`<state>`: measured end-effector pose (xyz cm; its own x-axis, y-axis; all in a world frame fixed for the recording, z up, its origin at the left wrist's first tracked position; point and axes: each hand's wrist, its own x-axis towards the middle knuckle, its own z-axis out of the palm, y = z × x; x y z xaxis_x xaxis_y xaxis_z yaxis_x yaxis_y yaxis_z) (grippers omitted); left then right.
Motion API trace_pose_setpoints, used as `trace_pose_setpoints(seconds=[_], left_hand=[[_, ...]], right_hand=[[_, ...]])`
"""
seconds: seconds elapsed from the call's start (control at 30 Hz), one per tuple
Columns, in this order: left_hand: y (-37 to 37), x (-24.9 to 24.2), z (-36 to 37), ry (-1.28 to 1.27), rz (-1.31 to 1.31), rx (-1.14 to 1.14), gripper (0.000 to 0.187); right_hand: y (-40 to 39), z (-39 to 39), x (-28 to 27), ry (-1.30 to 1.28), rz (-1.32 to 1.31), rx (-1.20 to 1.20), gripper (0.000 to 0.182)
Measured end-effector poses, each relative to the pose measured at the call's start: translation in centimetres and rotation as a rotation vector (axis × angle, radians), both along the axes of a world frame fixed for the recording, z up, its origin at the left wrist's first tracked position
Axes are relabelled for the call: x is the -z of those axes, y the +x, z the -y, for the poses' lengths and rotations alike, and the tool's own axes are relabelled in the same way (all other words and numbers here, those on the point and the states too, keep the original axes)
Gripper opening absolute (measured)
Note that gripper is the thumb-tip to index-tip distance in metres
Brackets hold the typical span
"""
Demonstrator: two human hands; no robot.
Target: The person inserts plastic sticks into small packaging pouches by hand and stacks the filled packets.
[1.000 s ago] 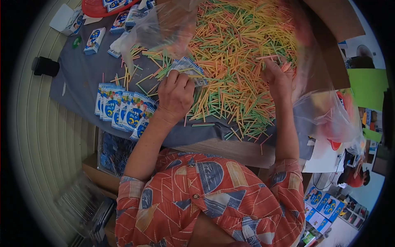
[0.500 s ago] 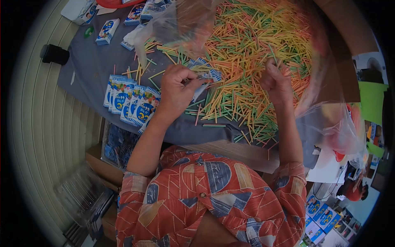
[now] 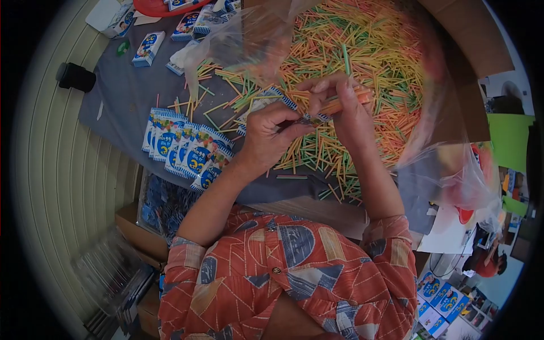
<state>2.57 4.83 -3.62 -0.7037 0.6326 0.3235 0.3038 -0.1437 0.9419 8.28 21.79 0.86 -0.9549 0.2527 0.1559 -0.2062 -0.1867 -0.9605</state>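
My left hand point(image 3: 269, 136) pinches the edge of a small blue-and-white packet point(image 3: 317, 118), mostly hidden between my hands. My right hand point(image 3: 348, 110) is curled round several orange sticks point(image 3: 339, 103) at the packet's mouth, and a green stick point(image 3: 346, 59) stands up from its fingers. Beneath and behind both hands spreads a large pile of coloured sticks point(image 3: 362, 39). Another striped packet point(image 3: 265, 101) lies just behind my left hand. Several printed packets point(image 3: 181, 144) overlap in a row on the grey cloth, left of my left forearm.
A clear plastic bag point(image 3: 226, 48) and cardboard point(image 3: 464, 34) border the pile. Small boxes point(image 3: 148, 49) and a red tray point(image 3: 164, 7) are at the back left. A black cylinder point(image 3: 76, 76) is at the left edge. A person point(image 3: 488, 263) is far right.
My right hand has moved left to meet my left hand and now has orange sticks at the packet. My left hand has shifted slightly right and toward me.
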Motion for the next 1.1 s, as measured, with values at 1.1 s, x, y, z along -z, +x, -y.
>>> trace_pose_setpoints(seconds=[1.1], left_hand=[[-0.9, -0.6, -6.6, 0.353, 0.548, 0.179, 0.024]], right_hand=[[3.9, -2.4, 0.6, 0.554, 0.034, 0.304, 0.035]])
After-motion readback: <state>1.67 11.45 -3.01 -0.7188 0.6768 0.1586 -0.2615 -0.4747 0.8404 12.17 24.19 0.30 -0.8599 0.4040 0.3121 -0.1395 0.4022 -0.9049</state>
